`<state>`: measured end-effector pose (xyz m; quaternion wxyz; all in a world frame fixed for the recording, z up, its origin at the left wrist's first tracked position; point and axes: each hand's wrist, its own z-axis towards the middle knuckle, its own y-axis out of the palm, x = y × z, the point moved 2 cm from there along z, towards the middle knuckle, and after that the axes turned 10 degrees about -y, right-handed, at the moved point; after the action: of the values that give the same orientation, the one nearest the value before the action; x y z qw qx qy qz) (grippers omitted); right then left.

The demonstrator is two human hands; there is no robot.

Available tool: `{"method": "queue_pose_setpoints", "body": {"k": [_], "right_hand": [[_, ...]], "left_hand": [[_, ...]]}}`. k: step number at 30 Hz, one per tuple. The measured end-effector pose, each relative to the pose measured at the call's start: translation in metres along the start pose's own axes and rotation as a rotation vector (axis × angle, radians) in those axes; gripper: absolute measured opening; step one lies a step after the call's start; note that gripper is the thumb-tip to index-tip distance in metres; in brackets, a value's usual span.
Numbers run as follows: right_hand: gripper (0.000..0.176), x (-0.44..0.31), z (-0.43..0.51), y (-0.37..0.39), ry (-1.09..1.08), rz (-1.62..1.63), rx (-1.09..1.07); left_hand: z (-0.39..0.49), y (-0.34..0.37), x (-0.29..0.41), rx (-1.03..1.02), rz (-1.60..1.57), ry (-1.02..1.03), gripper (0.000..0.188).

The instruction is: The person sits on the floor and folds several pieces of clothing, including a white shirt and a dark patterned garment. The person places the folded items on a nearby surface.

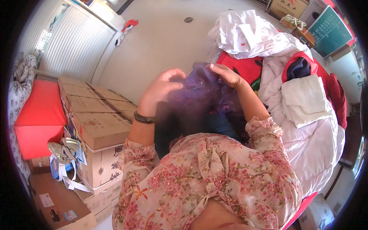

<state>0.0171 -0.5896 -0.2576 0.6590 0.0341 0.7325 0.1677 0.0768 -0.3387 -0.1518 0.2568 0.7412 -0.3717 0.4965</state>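
A dark purple patterned garment [198, 92] hangs in front of my body, bunched at its top edge. My right hand [225, 74] grips that top edge, with the thumb lying over the cloth. My left hand [169, 83] is at the garment's left side, fingers curled and thumb close to them; whether cloth is pinched between them cannot be told. A dark bracelet [144, 118] circles my left wrist. The lower part of the garment is blurred and falls over my dark trousers.
At the right, a bed with a pale quilt [304, 152] bears a folded cream cloth [306, 100], a white shirt [240, 37] and a red blanket [244, 67]. Stacked cardboard boxes [100, 126] and a red box-shaped item [40, 118] stand at the left. A drain [188, 19] lies in the floor ahead.
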Motion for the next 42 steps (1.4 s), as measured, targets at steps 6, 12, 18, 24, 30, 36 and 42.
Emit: {"method": "queue_pose_setpoints", "body": {"k": [6, 12, 18, 24, 30, 36, 42], "right_hand": [[0.013, -0.006, -0.001, -0.014, -0.210, -0.048, 0.074], [0.009, -0.030, -0.015, -0.027, -0.368, -0.112, 0.084], [0.005, -0.039, -0.021, -0.019, -0.418, 0.002, 0.109], [0.004, -0.028, -0.013, -0.016, -0.498, -0.038, 0.211], [0.005, -0.025, -0.011, -0.016, -0.475, 0.086, 0.196], [0.006, -0.021, -0.010, -0.020, -0.449, 0.067, 0.219], [0.013, -0.028, 0.009, -0.024, -0.476, -0.097, 0.256]], "left_hand": [[-0.008, -0.002, -0.006, -0.014, 0.169, -0.108, 0.037], [-0.002, -0.001, -0.013, 0.000, 0.179, -0.206, 0.035], [0.000, 0.015, -0.011, 0.089, -0.341, -0.072, 0.019], [0.005, 0.019, -0.017, 0.273, -0.416, 0.119, 0.013], [0.008, 0.014, -0.026, 0.373, -0.363, 0.209, 0.008], [0.011, 0.017, -0.022, 0.451, -0.265, 0.261, 0.010], [0.009, 0.012, -0.024, 0.532, 0.193, 0.351, 0.024]]}}
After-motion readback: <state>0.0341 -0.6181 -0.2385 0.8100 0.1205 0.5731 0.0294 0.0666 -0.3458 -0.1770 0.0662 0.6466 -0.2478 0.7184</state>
